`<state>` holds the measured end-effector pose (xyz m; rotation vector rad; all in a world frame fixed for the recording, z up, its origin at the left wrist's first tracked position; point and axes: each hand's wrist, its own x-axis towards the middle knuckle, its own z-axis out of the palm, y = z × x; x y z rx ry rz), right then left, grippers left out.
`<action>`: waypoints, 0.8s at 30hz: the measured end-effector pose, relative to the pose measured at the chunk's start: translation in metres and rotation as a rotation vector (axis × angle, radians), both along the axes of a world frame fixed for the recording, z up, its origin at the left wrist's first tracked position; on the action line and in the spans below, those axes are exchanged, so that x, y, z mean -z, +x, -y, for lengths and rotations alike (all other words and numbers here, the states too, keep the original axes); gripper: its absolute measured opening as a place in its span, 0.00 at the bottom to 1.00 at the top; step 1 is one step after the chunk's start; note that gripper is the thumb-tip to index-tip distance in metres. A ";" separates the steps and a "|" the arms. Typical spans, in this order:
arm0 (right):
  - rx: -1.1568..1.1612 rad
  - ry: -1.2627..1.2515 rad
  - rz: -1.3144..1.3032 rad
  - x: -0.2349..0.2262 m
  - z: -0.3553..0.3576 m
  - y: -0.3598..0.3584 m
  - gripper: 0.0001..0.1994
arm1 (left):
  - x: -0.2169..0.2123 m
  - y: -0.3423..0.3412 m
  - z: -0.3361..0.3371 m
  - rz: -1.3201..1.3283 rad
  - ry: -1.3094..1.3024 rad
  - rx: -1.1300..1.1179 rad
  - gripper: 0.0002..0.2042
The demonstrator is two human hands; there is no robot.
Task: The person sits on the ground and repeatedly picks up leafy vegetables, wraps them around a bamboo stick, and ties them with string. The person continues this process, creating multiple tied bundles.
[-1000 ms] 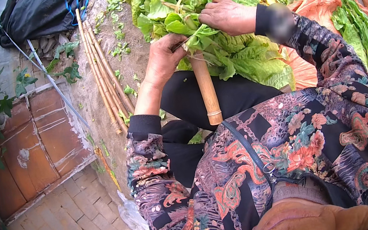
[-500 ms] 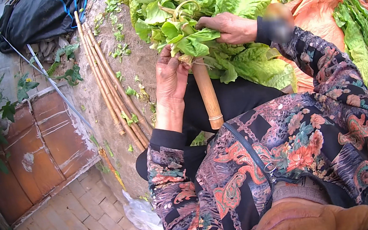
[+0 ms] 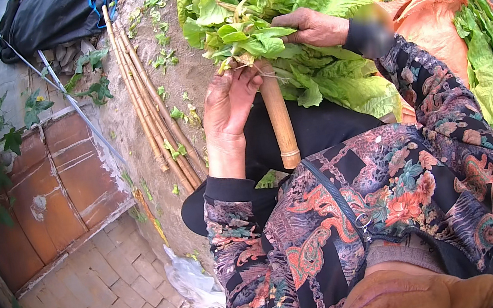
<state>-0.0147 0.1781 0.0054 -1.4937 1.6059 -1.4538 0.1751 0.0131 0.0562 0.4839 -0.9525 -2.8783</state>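
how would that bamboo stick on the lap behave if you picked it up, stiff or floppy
The bamboo pole looks stiff: it runs straight across the lap under the left hand. Its round, smooth surface suggests it could roll or slip if let go. The green leaves that the right hand holds against it look floppy.

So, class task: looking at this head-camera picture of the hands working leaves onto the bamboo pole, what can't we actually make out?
- Head view: the bamboo pole's upper end, buried under green leaves.
- Head view: how the leaves are fastened; the left hand and leaves cover that spot.
- Head view: the right hand's fingertips, hidden among leaves.
- Head view: the right wrist, blurred.
- Head view: the leaf pile at right, cut off by the rim.
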 end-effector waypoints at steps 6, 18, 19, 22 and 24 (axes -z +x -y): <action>-0.020 0.019 -0.087 -0.003 0.000 0.000 0.13 | 0.020 -0.002 0.004 -0.087 0.297 -0.044 0.10; -0.031 0.006 -0.172 -0.004 -0.005 0.002 0.11 | 0.011 0.013 0.028 0.080 0.093 0.155 0.09; -0.025 0.011 -0.179 -0.007 -0.006 0.004 0.11 | 0.012 0.014 0.031 0.108 0.085 0.215 0.09; -0.065 0.066 -0.165 -0.009 -0.008 0.001 0.12 | -0.002 0.013 0.018 0.249 -0.228 0.096 0.08; -0.171 0.134 0.016 -0.021 -0.009 0.005 0.13 | -0.002 0.012 0.017 0.341 -0.576 -0.014 0.08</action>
